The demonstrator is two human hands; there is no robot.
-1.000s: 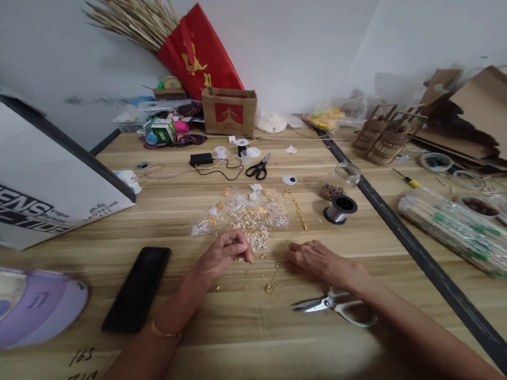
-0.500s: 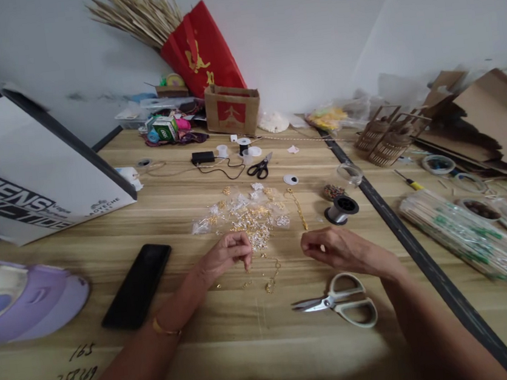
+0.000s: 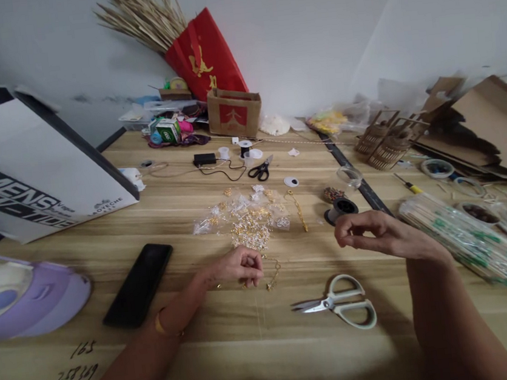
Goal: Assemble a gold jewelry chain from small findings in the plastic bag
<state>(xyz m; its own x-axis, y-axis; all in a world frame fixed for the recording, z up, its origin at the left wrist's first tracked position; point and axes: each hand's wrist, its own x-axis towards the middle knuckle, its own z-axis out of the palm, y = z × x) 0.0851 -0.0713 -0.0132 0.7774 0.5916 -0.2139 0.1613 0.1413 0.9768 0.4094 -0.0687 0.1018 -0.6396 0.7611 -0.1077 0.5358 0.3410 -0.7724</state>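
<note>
My left hand (image 3: 242, 265) is pinched over the table, just left of a fine gold chain (image 3: 277, 266) with small charms. What its fingertips hold is too small to make out. Off to the right, my right hand (image 3: 372, 231) is raised with thumb and forefinger pressed together; anything between them is too thin to see. It is close to a spool of thin thread or wire (image 3: 342, 209). Past my left hand lies a heap of small clear and gold beads (image 3: 251, 230). Pale-handled scissors (image 3: 340, 303) rest between my forearms, and a gold chain (image 3: 298, 211) lies behind.
A black phone (image 3: 138, 285) and a purple visor (image 3: 50, 295) lie at left, beneath a large white box (image 3: 45, 171). Black scissors (image 3: 261, 169) and a paper bag (image 3: 234, 114) are farther back. Wrapped sticks (image 3: 465, 239) and small baskets (image 3: 383, 141) stand at right.
My right hand has moved right and rotated, away from the left hand. My left hand has shifted slightly right and down, toward the fine chain.
</note>
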